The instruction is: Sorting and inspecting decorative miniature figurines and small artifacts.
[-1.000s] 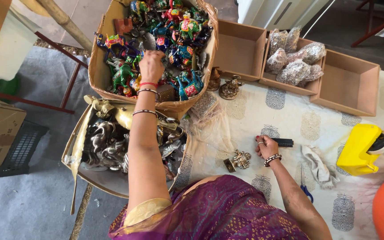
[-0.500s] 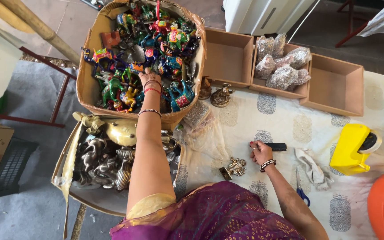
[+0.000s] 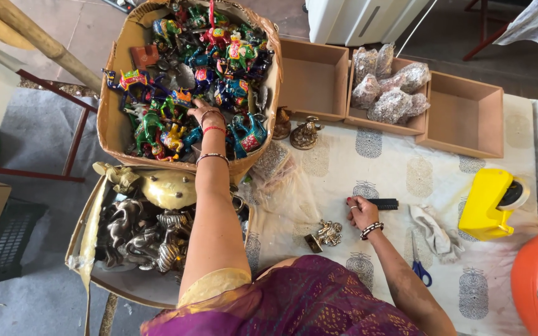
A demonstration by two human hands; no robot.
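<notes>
Left hand [image 3: 202,113] is reaching into the cardboard box of painted animal figurines [image 3: 175,118] at 11 o'clock, fingers spread over them. Right hand [image 3: 362,213] is gripping a black cylindrical handle [image 3: 382,203] on the printed cloth surface [image 3: 393,168].

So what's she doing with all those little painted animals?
The person's left hand is reaching into a big cardboard box full of colourful painted animal figurines, fingers down among them. The right hand rests on the patterned tablecloth, closed around a black handle. A small brass figurine lies just beside that hand. Below the box, a second box holds plain silvery metal figures.
</notes>
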